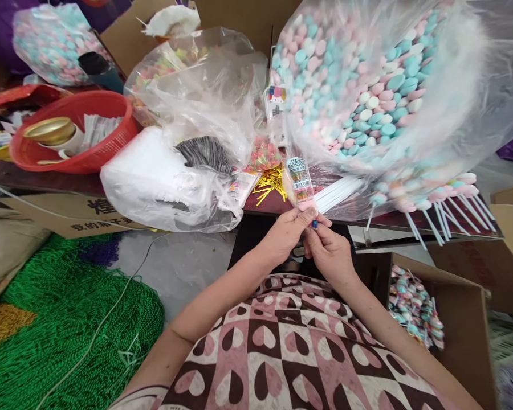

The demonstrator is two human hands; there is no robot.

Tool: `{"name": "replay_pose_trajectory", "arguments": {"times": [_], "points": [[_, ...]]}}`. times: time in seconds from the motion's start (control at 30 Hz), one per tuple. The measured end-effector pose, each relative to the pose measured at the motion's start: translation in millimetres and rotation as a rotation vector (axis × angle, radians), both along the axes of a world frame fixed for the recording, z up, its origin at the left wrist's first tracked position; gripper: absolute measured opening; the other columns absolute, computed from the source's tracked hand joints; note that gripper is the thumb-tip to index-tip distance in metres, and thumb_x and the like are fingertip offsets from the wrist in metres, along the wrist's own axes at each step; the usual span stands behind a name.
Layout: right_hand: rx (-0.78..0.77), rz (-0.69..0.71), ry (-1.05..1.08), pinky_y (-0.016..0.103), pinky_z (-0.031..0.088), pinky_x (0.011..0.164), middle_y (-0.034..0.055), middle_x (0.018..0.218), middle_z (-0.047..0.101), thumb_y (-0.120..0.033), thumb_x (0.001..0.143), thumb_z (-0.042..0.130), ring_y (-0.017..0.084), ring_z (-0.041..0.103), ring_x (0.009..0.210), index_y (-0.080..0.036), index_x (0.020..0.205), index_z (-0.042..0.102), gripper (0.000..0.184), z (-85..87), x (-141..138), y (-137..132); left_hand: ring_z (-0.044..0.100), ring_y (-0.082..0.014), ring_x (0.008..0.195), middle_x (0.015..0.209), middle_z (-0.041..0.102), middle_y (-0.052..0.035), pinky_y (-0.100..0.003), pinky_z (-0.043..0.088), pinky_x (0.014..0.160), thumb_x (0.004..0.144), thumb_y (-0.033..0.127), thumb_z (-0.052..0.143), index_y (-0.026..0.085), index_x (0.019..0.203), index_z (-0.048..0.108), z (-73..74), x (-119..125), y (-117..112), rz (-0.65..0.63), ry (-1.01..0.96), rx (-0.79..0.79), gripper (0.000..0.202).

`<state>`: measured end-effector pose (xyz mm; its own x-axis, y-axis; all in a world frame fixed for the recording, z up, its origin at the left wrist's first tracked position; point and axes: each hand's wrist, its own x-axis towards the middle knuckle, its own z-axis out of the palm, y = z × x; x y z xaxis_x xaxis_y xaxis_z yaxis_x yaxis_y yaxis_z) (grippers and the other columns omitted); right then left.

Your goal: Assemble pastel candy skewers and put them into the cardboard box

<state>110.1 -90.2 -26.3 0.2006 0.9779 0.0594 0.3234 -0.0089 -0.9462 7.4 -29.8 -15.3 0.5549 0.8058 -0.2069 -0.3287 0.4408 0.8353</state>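
My left hand (287, 232) pinches the near end of a small clear plastic packet (300, 181) with a printed label and barcode, which lies away from me over the table edge. Close against it, my right hand (331, 253) is closed, its fingertips at a small blue piece (315, 224); what exactly they grip is hidden. Gold twist ties (271, 185) lie left of the packet, and white sticks (340, 192) lie on its right. Behind the ties sits a clear bag of red and green candies (265, 154).
A large bag of pastel marshmallows (367, 102) stands at the back right. Marshmallow sticks (448, 199) overhang the right table edge, above a cardboard box (461, 330) of wrapped ones. A red basket (123, 122) and white plastic bag (154, 182) stand left; green bead strings (81, 313) cover the floor.
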Motion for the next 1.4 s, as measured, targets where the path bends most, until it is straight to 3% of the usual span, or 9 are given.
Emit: {"name": "replay_pose_trajectory", "arguments": {"times": [0.27, 0.4, 0.6, 0.73, 0.9, 1.03, 1.13, 1.27, 1.4], "points": [[-0.130, 0.053, 0.378, 0.024, 0.033, 0.046, -0.0049, 0.045, 0.048, -0.049, 0.087, 0.062, 0.008, 0.041, 0.041, -0.019, 0.060, 0.056, 0.041, -4.2, -3.7, 5.0, 0.052, -0.0084, 0.043, 0.069, 0.068, -0.0047, -0.021, 0.042, 0.042, 0.077, 0.060, 0.065, 0.011, 0.090, 0.068, -7.9, -8.6, 1.2, -0.046, 0.035, -0.004, 0.050], [-0.108, 0.090, 0.323, 0.023, 0.034, 0.047, -0.0048, 0.047, 0.049, -0.050, 0.087, 0.062, 0.009, 0.043, 0.043, -0.019, 0.062, 0.056, 0.040, 2.5, -3.5, 7.3, 0.059, -0.0121, 0.057, 0.092, 0.072, -0.0086, -0.023, 0.046, 0.046, 0.075, 0.058, 0.069, 0.014, 0.106, 0.067, 0.4, -13.6, 7.9, -0.060, -0.139, -0.069, 0.053], [-0.107, 0.089, 0.274, 0.024, 0.035, 0.045, -0.0046, 0.048, 0.049, -0.053, 0.087, 0.061, 0.009, 0.042, 0.043, -0.020, 0.064, 0.057, 0.041, 4.2, -6.8, 5.1, 0.062, -0.0147, 0.068, 0.063, 0.060, 0.0017, -0.020, 0.046, 0.051, 0.066, 0.039, 0.082, 0.016, 0.111, 0.064, 9.1, -14.1, 11.3, 0.035, -0.189, -0.193, 0.053], [-0.103, 0.065, 0.272, 0.024, 0.035, 0.046, -0.0037, 0.046, 0.049, -0.054, 0.088, 0.060, 0.009, 0.042, 0.043, -0.020, 0.058, 0.054, 0.046, -0.5, -7.1, 3.1, 0.057, -0.0142, 0.060, 0.065, 0.057, 0.0020, -0.021, 0.039, 0.039, 0.066, 0.042, 0.080, 0.015, 0.107, 0.064, 2.3, -8.5, 5.4, 0.023, -0.131, -0.217, 0.051], [-0.148, 0.055, 0.352, 0.024, 0.035, 0.045, -0.0041, 0.044, 0.048, -0.053, 0.089, 0.059, 0.009, 0.042, 0.042, -0.019, 0.056, 0.052, 0.048, -6.9, -6.5, 3.9, 0.060, -0.0151, 0.062, 0.064, 0.057, 0.0015, -0.022, 0.042, 0.044, 0.071, 0.046, 0.076, 0.014, 0.108, 0.065, -5.8, -4.0, 2.5, 0.047, -0.080, -0.199, 0.050], [-0.290, 0.267, 0.239, 0.024, 0.045, 0.050, 0.0003, 0.054, 0.061, -0.054, 0.088, 0.060, 0.011, 0.055, 0.046, -0.018, 0.059, 0.061, 0.046, 6.9, 12.7, 8.3, 0.056, -0.0132, 0.057, 0.066, 0.058, 0.0014, -0.022, 0.040, 0.043, 0.074, 0.049, 0.073, 0.014, 0.112, 0.063, -7.7, -13.0, 3.6, -0.017, -0.069, -0.191, 0.053], [-0.293, 0.331, 0.091, 0.026, 0.052, 0.058, 0.0034, 0.066, 0.071, -0.050, 0.084, 0.067, 0.014, 0.063, 0.058, -0.019, 0.075, 0.074, 0.032, 25.8, 38.2, 14.2, 0.058, -0.0128, 0.066, 0.057, 0.051, 0.0037, -0.024, 0.047, 0.063, 0.076, 0.044, 0.074, 0.013, 0.102, 0.066, -6.5, -24.0, 2.5, -0.022, -0.097, -0.181, 0.041], [-0.124, 0.092, 0.306, 0.030, 0.055, 0.063, 0.0052, 0.084, 0.076, -0.051, 0.078, 0.073, 0.017, 0.066, 0.067, -0.025, 0.101, 0.075, 0.035, 38.9, 53.1, 26.6, 0.050, -0.0092, 0.053, 0.052, 0.041, 0.0084, -0.034, 0.051, 0.078, 0.076, 0.044, 0.075, 0.014, 0.093, 0.064, -1.7, -27.1, -4.4, -0.302, -0.242, -0.279, 0.036], [-0.234, 0.233, 0.536, 0.032, 0.054, 0.053, 0.0108, 0.099, 0.076, -0.056, 0.072, 0.075, 0.017, 0.064, 0.058, -0.024, 0.101, 0.073, 0.043, 34.7, 33.4, 36.0, 0.039, -0.0079, 0.046, 0.050, 0.033, 0.0085, -0.028, 0.045, 0.060, 0.074, 0.056, 0.071, 0.019, 0.064, 0.045, 4.0, -19.5, -10.5, -0.498, -0.293, -0.238, 0.046]]}}
